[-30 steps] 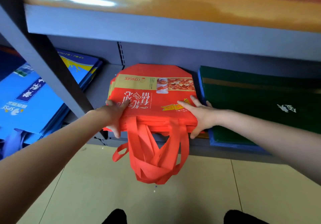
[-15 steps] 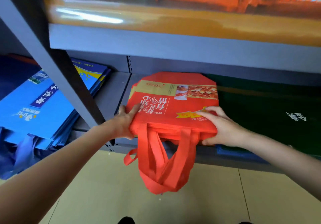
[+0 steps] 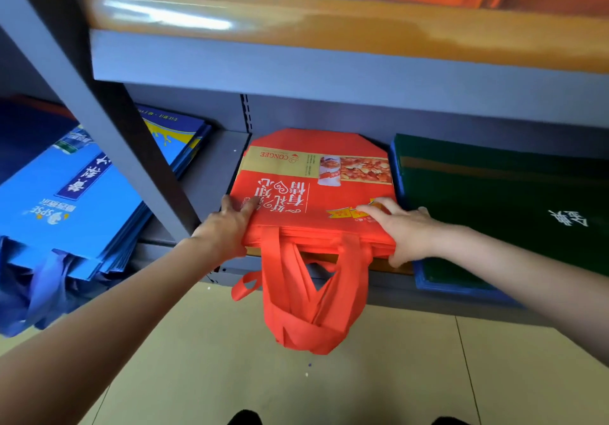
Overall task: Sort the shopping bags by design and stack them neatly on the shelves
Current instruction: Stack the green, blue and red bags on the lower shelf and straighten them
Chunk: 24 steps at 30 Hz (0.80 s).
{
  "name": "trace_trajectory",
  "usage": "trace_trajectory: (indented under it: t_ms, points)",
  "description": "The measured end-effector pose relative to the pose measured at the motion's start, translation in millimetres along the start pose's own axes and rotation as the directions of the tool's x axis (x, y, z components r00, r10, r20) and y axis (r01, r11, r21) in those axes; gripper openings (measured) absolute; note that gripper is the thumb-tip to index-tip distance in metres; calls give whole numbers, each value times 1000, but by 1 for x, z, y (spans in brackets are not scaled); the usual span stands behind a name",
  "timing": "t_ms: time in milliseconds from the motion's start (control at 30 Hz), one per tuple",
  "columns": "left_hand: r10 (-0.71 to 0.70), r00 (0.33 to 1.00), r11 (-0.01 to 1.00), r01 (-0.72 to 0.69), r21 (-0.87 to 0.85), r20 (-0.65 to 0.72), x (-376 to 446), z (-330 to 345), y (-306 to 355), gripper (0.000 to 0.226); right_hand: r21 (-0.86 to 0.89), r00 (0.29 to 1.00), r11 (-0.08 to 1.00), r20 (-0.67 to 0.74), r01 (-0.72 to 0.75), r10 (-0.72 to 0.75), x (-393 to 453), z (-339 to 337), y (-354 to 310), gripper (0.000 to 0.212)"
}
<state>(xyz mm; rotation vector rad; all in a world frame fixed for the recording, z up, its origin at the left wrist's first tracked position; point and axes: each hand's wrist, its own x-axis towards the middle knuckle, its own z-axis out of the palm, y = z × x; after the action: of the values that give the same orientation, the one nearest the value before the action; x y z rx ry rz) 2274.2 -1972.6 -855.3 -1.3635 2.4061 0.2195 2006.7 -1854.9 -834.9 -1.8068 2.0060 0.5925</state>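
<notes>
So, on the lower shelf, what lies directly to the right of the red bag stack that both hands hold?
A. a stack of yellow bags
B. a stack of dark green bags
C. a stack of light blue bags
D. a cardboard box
B: the dark green bags lie flat just right of the red bag stack, beside the right hand; the light blue bags lie far to the left, past the left hand.

Head view — down, near shelf

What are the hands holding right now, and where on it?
Both grip the stack of red fabric shopping bags at its front corners: left hand the left, right hand the right.
</notes>
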Motion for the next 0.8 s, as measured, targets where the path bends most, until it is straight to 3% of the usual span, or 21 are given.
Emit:
trace_trajectory:
  t_ms: [167, 467, 633, 800]
  points:
    - [-1, 997, 999, -3, 41, 80, 7, -8, -2, 107, 45, 988, 999, 153, 20, -26, 15, -9, 7, 128]
    - [27, 998, 978, -39, 206, 62, 19, -13, -5, 101, 167, 980, 985, 200, -44, 9, 23, -14, 2, 129]
    - [42, 997, 993, -49, 104, 64, 23, -16, -13, 92, 319, 990, 942, 128, -104, 66, 19, -8, -5, 123]
    - [85, 993, 996, -87, 20, 88, 20, -25, -14, 84, 607, 989, 793, -69, -60, 128, -6, -19, 3, 100]
